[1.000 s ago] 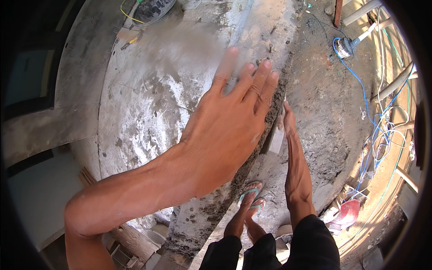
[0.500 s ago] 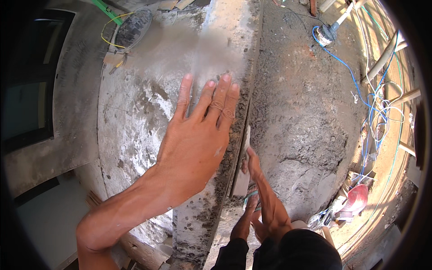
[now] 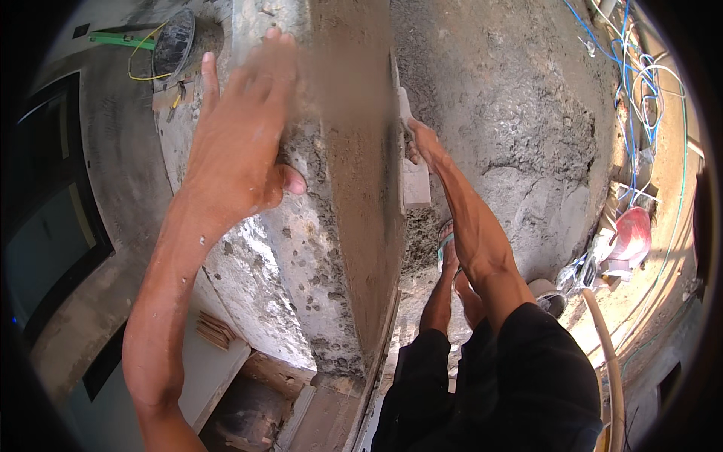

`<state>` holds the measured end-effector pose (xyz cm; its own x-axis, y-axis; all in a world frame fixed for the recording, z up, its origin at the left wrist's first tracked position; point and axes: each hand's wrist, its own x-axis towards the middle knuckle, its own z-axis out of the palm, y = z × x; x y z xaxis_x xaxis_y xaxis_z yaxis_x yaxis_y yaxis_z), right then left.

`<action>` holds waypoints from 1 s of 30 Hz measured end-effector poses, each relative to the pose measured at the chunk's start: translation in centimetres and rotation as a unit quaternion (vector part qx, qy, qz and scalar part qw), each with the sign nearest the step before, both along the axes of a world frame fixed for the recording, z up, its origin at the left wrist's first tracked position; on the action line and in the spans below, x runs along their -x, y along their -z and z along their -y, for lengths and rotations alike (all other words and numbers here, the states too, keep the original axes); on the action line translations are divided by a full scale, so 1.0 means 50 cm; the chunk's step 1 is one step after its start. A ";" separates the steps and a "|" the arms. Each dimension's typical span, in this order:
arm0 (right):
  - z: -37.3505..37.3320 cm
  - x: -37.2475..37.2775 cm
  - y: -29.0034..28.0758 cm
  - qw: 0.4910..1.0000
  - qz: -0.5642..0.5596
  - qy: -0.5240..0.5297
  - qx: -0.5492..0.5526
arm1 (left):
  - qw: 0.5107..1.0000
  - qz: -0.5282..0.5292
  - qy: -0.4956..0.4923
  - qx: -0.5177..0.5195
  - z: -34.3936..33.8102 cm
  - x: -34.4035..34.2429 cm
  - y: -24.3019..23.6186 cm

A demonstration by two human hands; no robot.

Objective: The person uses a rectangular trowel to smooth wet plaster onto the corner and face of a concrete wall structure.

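Observation:
My left hand [image 3: 237, 120] is spread with its thumb out over a pale, pitted concrete ledge [image 3: 309, 294]; whether it touches the surface I cannot tell, as its fingertips are hazed. A smoother grey-brown band [image 3: 361, 248] runs along the ledge. On its right side my right hand [image 3: 420, 142] grips a pale, flat rectangular piece [image 3: 416, 184], apparently a float or board, held along the band's edge. The band's upper part is hidden by a blur.
Rough wet-looking mortar [image 3: 520, 181] covers the right. A dark basin [image 3: 173, 49], green bar [image 3: 113, 38] and yellow cord sit upper left, above a dark-framed window [image 3: 45, 203]. Tangled cables [image 3: 640, 98] and a red object [image 3: 629, 233] lie right. My sandalled feet [image 3: 448, 241] are below.
My view has shifted, showing more of the smooth band. My left hand has moved up and left, its thumb now visible; my right hand and the flat piece sit higher in the picture.

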<state>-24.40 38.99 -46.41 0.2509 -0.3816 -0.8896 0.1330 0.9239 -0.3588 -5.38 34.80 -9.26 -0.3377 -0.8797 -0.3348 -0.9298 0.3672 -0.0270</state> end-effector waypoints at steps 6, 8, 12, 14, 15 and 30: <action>-0.318 0.004 -0.050 1.000 -0.007 -0.001 -0.028 | 0.998 0.048 0.019 -0.018 -0.006 -0.004 -0.001; -0.451 0.045 -0.090 0.998 -0.021 -0.018 -0.047 | 0.998 0.046 0.031 -0.011 -0.001 0.001 0.007; -0.675 0.108 -0.259 0.993 0.004 -0.032 -0.111 | 0.996 0.079 0.035 0.007 -0.005 -0.001 0.002; -0.676 0.142 -0.341 0.987 0.034 0.000 -0.157 | 0.995 0.076 0.055 0.027 -0.010 -0.028 0.010; -0.668 0.152 -0.381 0.975 0.063 0.039 -0.209 | 0.995 0.079 0.048 0.028 -0.011 -0.047 0.015; -0.292 0.044 -0.006 0.998 0.035 -0.014 -0.042 | 0.983 0.096 0.155 -0.031 0.015 -0.045 -0.005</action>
